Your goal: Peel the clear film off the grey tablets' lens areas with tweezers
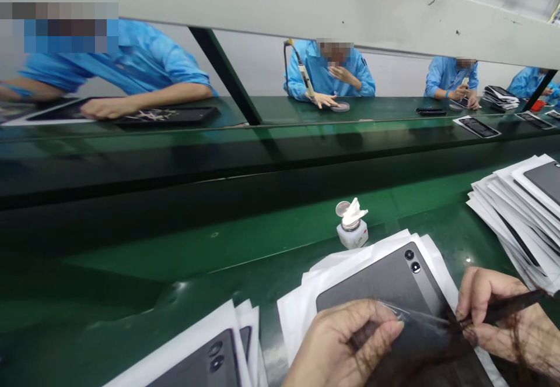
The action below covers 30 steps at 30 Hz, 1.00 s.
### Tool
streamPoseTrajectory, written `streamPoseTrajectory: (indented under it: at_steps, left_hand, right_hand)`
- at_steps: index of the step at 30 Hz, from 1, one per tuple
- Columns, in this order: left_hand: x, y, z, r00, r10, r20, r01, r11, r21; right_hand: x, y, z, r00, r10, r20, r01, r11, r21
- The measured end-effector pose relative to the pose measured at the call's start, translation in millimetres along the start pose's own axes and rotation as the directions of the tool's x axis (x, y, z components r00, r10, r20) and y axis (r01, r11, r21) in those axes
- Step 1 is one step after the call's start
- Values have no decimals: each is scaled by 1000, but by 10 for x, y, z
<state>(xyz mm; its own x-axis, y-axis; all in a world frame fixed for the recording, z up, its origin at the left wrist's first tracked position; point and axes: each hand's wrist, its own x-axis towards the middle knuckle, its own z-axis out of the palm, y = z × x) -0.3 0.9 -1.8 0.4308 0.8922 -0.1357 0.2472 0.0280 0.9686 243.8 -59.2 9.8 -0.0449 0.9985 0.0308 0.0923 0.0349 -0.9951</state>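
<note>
My left hand (pixel 350 340) is closed in a pinch on a strip of clear film (pixel 415 317), above a grey tablet back cover (pixel 367 285) with two round camera rings. My right hand (pixel 503 311) is closed round a slim black tool (pixel 518 304) that looks like tweezers. Its tip meets the far end of the film, which stretches between both hands. White sheets (pixel 295 311) lie beneath the cover. Blurred dark strands, seemingly hair, hide part of the lower cover and my right hand.
More covers on white sheets (pixel 175 355) lie at lower left, and a tall stack (pixel 503 200) stands at right. A small white bottle (pixel 352 234) with its lid up is behind the middle pile. Co-workers in blue (pixel 301 72) sit across the green bench (pixel 245 224), beneath a grey beam.
</note>
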Motion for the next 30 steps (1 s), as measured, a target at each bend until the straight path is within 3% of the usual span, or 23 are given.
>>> streamPoseTrajectory:
  at_steps: [4, 14, 22, 30]
  left_hand:
    - [3, -28, 5, 999, 16, -27, -17, 1000, -21]
    - [25, -6, 25, 997, 34, -68, -35, 999, -12]
    - [7, -96, 16, 998, 39, -42, -41, 999, -32]
    - [-38, 102, 16, 995, 42, -90, -44, 999, -19]
  right_hand:
    - [-30, 18, 6, 1000, 5, -22, -4, 999, 32]
    - [0, -46, -4, 997, -78, -14, 77, 995, -67]
    - [14, -24, -15, 997, -74, 2, 74, 995, -66]
    - [-3, 41, -6, 999, -31, -25, 31, 1000, -1]
